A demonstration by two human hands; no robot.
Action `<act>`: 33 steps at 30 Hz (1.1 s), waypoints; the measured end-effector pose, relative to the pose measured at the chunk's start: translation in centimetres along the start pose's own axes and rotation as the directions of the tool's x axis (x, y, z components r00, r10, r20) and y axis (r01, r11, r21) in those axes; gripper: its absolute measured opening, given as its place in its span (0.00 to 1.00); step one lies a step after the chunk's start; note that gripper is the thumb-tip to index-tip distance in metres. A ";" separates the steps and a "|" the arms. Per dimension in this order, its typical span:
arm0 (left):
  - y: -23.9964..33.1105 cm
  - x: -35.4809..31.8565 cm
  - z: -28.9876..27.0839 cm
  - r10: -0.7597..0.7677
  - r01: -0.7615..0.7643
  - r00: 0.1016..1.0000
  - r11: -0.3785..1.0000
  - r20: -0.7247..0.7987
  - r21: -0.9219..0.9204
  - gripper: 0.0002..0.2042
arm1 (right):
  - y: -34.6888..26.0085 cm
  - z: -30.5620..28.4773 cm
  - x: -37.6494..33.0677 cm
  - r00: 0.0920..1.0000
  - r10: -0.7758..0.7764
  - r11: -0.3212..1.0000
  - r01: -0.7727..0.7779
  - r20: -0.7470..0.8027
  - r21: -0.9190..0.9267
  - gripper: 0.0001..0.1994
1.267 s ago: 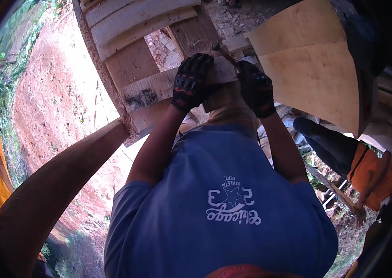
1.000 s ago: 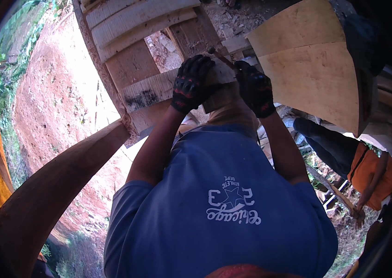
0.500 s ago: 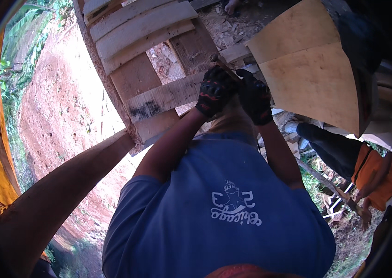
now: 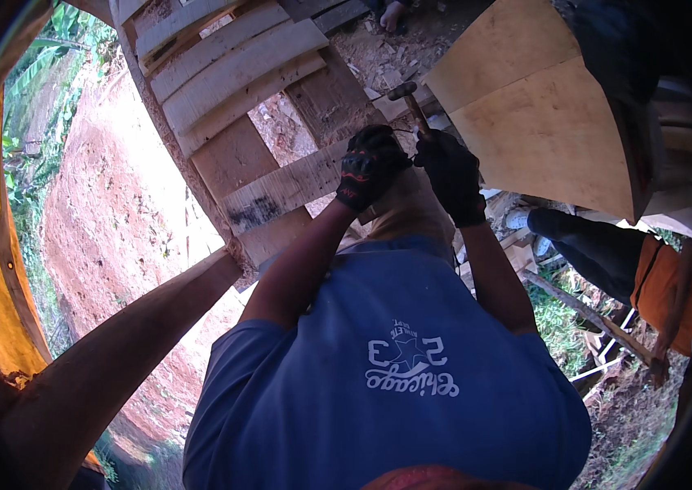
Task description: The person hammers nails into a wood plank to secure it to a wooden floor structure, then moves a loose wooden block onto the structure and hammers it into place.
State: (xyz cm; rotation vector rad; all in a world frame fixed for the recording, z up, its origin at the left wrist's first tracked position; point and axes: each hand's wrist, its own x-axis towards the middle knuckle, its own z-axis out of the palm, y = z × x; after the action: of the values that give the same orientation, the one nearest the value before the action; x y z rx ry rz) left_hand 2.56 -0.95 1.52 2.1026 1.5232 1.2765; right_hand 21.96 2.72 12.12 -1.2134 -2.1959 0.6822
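Observation:
My right hand (image 4: 450,171), in a black glove, is closed around the wooden handle of a hammer (image 4: 417,113), whose dark head points up and away from me. My left hand (image 4: 372,167), gloved in black with red trim, is beside it with fingers curled together. A thin dark sliver shows at its fingertips; what it pinches is too small to make out. Just left of that hand lies a pale plank (image 4: 297,180) with a black smudge, fixed across wider boards (image 4: 238,155).
More pale slats (image 4: 240,61) cross the frame beyond. A large plywood sheet (image 4: 538,114) stands at the right. A thick timber post (image 4: 129,343) slants in from lower left. At far right is a person in orange (image 4: 669,286); another person's hand (image 4: 392,16) shows at the top.
My hands have drawn apart slightly. The hammer has swung from slanting across by the left hand to a more upright tilt. The person in orange has shifted.

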 end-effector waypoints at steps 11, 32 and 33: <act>-0.3 0.4 0.7 -0.040 0.036 0.996 0.998 0.080 0.052 0.03 | -2.1 -1.6 -9.7 0.991 0.135 0.943 -0.134 -0.018 -0.304 0.17; 0.2 0.2 0.2 -0.099 0.095 0.991 0.994 0.089 0.049 0.07 | -4.7 -1.5 -10.7 0.977 0.095 0.935 -0.154 -0.193 -0.321 0.18; 0.5 0.2 0.2 -0.103 0.101 0.992 0.994 0.074 0.039 0.07 | -4.9 -1.7 -10.3 0.969 0.047 0.953 -0.116 -0.243 -0.278 0.18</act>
State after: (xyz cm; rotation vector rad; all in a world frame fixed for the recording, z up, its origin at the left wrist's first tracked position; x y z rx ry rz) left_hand 3.03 -0.96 1.82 2.0409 1.6092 1.1296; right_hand 24.83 -8.17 14.44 -1.4571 -2.1048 0.2326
